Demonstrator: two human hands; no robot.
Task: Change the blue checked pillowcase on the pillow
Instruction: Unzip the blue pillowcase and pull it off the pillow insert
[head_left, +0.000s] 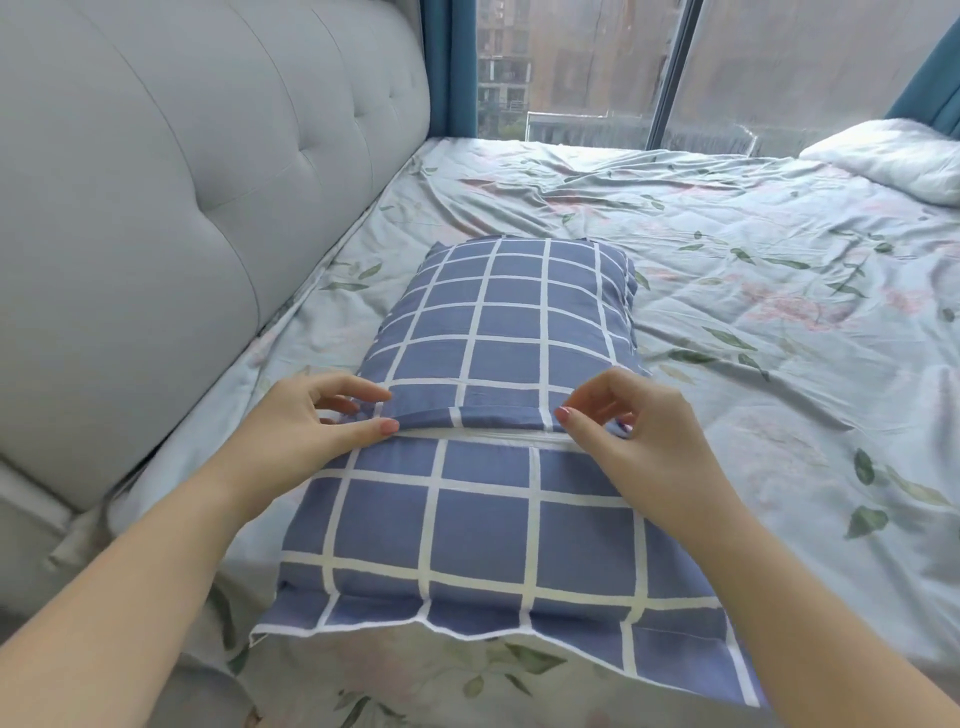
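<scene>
The pillowcase (493, 322), blue with a white check, lies on the bed (727, 260) with its long axis running away from the camera, near the headboard (182, 156) on the left. The pillow (493, 435) is inside it and shows only as a narrow white strip in the opening that runs across the case at mid-length. The far section of the case overlaps the near section at this opening, and its folded hem forms the upper lip. The near end of the case lies flat, with a wavy white edge on the floral sheet. The left hand (311, 421) grips the hem at the left end of the opening, thumb below and index finger above, fingers curled. The right hand (623, 431) pinches the same hem at the right end, fingertips bent down onto the fabric. The hands are apart, one at each side of the case, both forearms resting over its near section. A window (571, 62) with a teal curtain (449, 67) stands beyond the bed. White bedding (893, 156) lies at the far right corner.
</scene>
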